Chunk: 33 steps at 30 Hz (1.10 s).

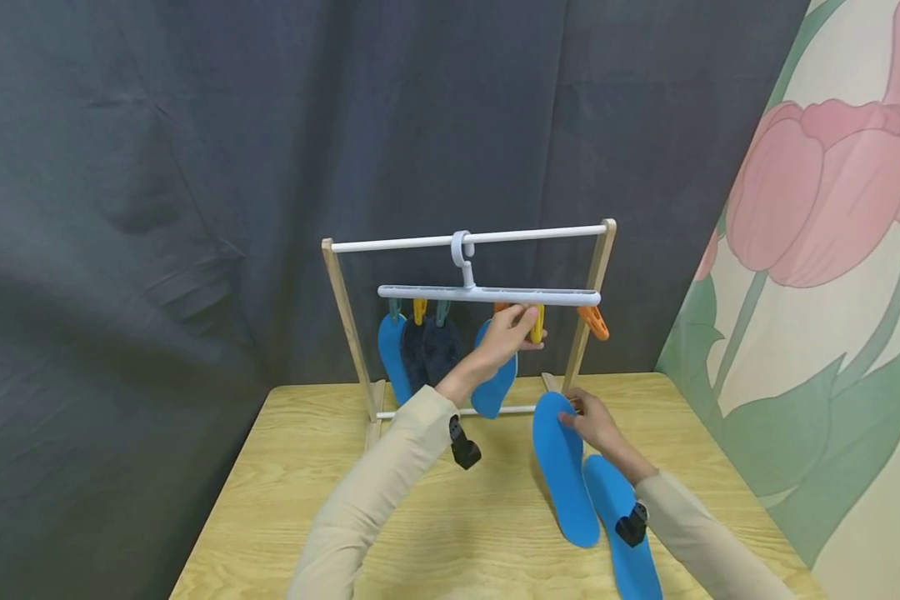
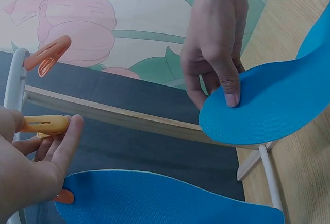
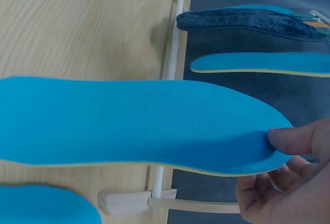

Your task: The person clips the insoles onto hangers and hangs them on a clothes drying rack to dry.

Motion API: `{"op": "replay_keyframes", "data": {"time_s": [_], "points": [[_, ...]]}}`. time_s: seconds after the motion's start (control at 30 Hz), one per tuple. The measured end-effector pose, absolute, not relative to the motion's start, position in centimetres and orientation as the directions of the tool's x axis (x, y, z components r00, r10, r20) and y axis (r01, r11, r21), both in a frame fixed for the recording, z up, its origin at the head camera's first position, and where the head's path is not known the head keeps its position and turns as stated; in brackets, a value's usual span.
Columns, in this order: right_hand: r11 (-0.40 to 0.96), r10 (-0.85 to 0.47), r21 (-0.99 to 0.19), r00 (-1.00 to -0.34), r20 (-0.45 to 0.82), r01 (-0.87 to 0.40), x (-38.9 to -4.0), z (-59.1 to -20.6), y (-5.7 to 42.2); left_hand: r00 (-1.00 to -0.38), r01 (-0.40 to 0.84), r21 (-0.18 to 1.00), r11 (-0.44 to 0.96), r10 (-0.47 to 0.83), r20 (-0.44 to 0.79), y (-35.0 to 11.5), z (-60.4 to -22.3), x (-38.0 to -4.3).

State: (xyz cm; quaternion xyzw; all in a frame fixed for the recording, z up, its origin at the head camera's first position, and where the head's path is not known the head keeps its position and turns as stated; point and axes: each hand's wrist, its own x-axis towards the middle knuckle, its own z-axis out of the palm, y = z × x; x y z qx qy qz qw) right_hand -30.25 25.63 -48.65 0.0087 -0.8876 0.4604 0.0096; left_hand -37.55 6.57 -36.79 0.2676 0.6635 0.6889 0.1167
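Observation:
My left hand [image 1: 506,337] is at a yellow clothespin [image 2: 49,124] under the hanger bar, its fingers curled round the pin. In the left wrist view an orange clothespin [image 2: 64,196] bites the tip of a hanging blue insole [image 2: 165,198], just beside that hand. My right hand [image 1: 594,423] pinches another blue insole [image 1: 566,471] near its upper end, thumb on the blue face and fingers behind. This insole hangs slanting above the table, to the right of the hanger's clipped insoles. The white hanger [image 1: 487,294] hooks over the rack's top rod.
One more blue insole [image 1: 622,525] lies on the wooden table [image 1: 307,500] at right. A dark insole [image 1: 441,350] and others hang from the hanger's left half. An orange clothespin [image 1: 594,323] dangles at its right end. The wooden rack post [image 1: 598,267] stands close behind.

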Motion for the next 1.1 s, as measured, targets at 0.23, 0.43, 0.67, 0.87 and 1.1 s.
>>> {"op": "replay_keyframes", "data": {"time_s": [0.23,0.43,0.67,0.87,1.1], "points": [[0.545,-0.030,-0.837,-0.999,0.041,-0.050,-30.3,-47.5,25.2,-0.803,0.202,0.974,-0.105,0.551,0.226,6.2,-36.5,-37.5],[0.531,-0.036,-0.842,-0.996,0.082,-0.089,-30.5,-46.0,24.9,-0.809,0.192,0.975,-0.112,0.545,0.222,5.8,-35.8,-36.8],[0.526,-0.012,-0.844,-0.993,0.115,-0.104,-31.1,-44.8,24.4,-0.814,0.231,0.968,-0.101,0.525,0.249,6.1,-37.0,-37.9],[0.517,-0.005,-0.850,-0.993,0.117,-0.102,-31.1,-44.2,24.0,-0.824,0.193,0.972,-0.132,0.516,0.233,6.2,-37.2,-38.1],[0.506,-0.010,-0.854,-0.990,0.139,-0.125,-30.9,-43.9,23.7,-0.817,0.257,0.960,-0.107,0.507,0.275,6.8,-39.2,-39.6]]}}
